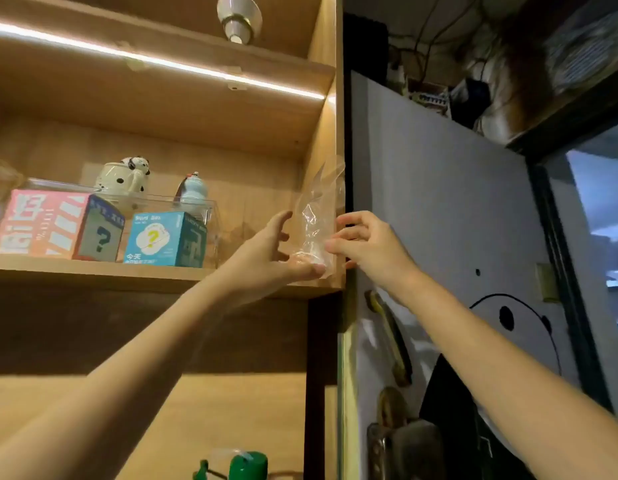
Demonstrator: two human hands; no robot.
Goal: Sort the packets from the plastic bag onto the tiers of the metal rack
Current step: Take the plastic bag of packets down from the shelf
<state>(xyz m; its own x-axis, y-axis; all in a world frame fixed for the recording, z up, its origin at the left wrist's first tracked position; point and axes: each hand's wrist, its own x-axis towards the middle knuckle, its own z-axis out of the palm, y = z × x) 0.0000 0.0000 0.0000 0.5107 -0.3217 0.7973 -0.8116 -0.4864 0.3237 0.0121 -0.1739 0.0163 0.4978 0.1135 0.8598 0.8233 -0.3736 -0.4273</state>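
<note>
Both hands, left hand [276,251] and right hand [361,242], apparently pinch the plastic bag [318,220] at the shelf [145,275] edge.

Both arms raised; left hand [273,247] & right hand [361,244] fingers curled.

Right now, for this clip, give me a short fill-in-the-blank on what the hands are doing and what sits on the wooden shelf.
1. Both hands hold a clear plastic ____ at the shelf's right end.
2. The left hand supports it from ____, the right hand pinches its side.
3. The teal box shows a yellow ____ mark.
4. The pink box stands ____ of the teal one.

Answers: bag; below; question; left
</note>
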